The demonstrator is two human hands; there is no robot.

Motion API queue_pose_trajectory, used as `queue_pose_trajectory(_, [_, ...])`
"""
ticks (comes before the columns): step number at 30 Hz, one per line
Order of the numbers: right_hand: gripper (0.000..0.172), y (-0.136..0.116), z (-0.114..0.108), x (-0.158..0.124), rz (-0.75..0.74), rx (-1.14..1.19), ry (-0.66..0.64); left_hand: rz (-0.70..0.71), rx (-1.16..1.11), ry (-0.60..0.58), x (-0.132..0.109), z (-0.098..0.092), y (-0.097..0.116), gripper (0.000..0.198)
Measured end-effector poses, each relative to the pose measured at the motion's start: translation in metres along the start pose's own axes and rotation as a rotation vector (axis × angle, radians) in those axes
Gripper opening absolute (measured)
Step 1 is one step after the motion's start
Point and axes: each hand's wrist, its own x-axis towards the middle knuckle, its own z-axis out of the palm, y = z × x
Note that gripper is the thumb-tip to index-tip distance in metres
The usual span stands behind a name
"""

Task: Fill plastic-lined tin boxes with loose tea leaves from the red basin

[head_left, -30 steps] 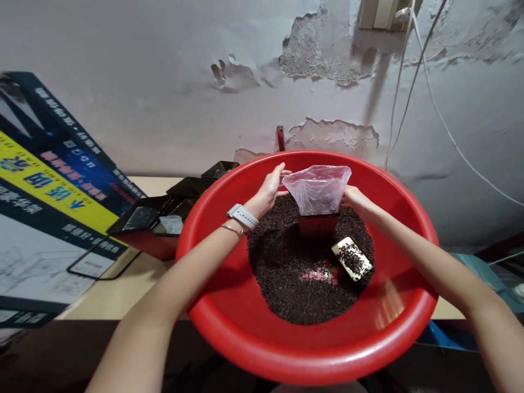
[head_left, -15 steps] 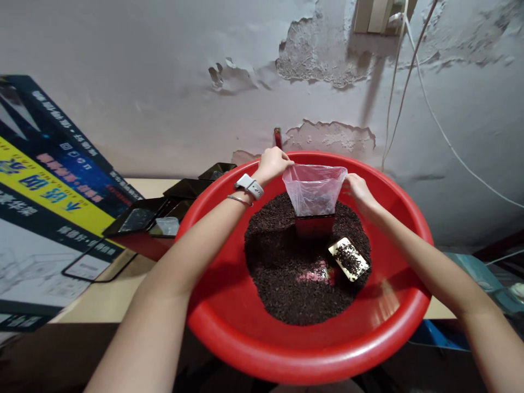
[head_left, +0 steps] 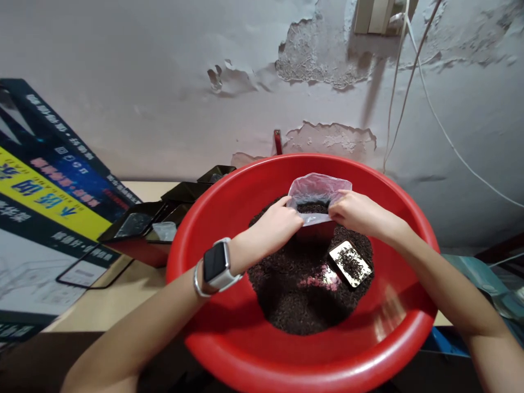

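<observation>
A clear plastic bag (head_left: 317,184) stands with its mouth spread, lining a small dark red box (head_left: 313,232) mostly hidden behind my hands. Dark, dry shreds like loose tea leaves (head_left: 311,208) show inside the bag. My left hand (head_left: 283,221) is closed on the bag's left edge, and my right hand (head_left: 355,209) grips its right edge. The near edge is folded outward between them. More of the leaves (head_left: 298,311) cover the bottom of a big red basin (head_left: 303,363). A gold rectangular tray-like piece (head_left: 351,264) lies on them to the right, with leaves on its surface.
Several dark boxes (head_left: 184,191) with plastic liners stand on the pale table (head_left: 92,311) left of the basin. A large printed carton (head_left: 45,218) leans further left. Behind is a peeling wall (head_left: 164,98) with hanging cables (head_left: 436,117).
Both hands have come down and nearer, from the bag's raised top corners to its sides. The bag's mouth now sits lower, with its near edge turned outward and the leaves inside showing.
</observation>
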Motion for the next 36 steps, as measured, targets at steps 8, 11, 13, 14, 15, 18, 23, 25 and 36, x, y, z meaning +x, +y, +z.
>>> queue_pose_trajectory(8, [0.022,-0.009,-0.003,-0.008,0.008,0.025,-0.170,0.021,0.059,0.190,-0.004,0.013,-0.010,0.021])
queue_pose_trajectory(11, [0.023,-0.007,0.001,-0.003,0.023,0.037,-0.197,0.010,0.035,0.278,0.000,0.022,-0.021,0.017])
queue_pose_trajectory(13, [0.022,-0.006,0.007,0.002,0.005,0.035,-0.198,0.022,0.017,0.317,0.001,0.028,-0.028,0.016])
queue_pose_trajectory(14, [0.022,-0.005,0.010,0.005,-0.010,0.028,-0.195,0.028,0.009,0.335,0.002,0.030,-0.031,0.015])
queue_pose_trajectory(15, [0.023,-0.004,0.013,0.007,-0.025,0.018,-0.193,0.031,0.001,0.350,0.002,0.031,-0.034,0.015])
queue_pose_trajectory(18, [0.023,-0.001,0.019,0.012,-0.049,-0.003,-0.191,0.017,-0.021,0.402,0.001,0.031,-0.041,0.014])
queue_pose_trajectory(23, [0.020,0.002,0.025,0.016,-0.075,0.017,-0.159,-0.026,-0.047,0.481,-0.002,0.027,-0.048,0.013])
queue_pose_trajectory(25, [0.020,0.004,0.028,0.017,-0.073,0.037,-0.140,-0.027,-0.046,0.496,-0.002,0.026,-0.049,0.013])
queue_pose_trajectory(36, [0.021,0.006,0.036,0.020,-0.098,-0.009,-0.087,-0.002,-0.060,0.501,-0.003,0.028,-0.046,0.012])
